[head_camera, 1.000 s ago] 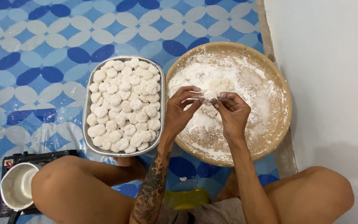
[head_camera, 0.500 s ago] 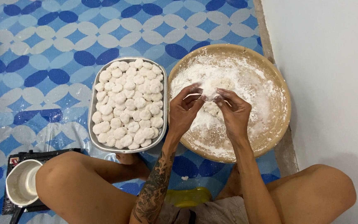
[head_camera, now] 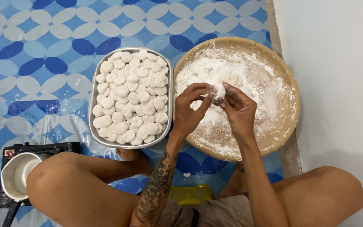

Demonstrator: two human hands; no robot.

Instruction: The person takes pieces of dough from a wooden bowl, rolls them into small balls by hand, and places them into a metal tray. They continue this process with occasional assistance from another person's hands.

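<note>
Shaping step: left hand (head_camera: 190,110) and right hand (head_camera: 238,110) pinch one dough ball (head_camera: 220,90) closed over the floured tray (head_camera: 282,138); placing it in the nearly full metal pan (head_camera: 92,126) likely requires a gentle release.

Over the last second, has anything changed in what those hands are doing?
Hardly. The left hand and right hand keep pinching one small dough piece over the floured round tray, fingers shifting slightly. The metal tray of dough balls and the small pot are unchanged.

Bright, even light fills the view, soft with no glare. Faint shadows sit under the metal tray (head_camera: 93,126) and knees (barely darker than the floor). Focus is sharp throughout; the edges bow slightly.
</note>
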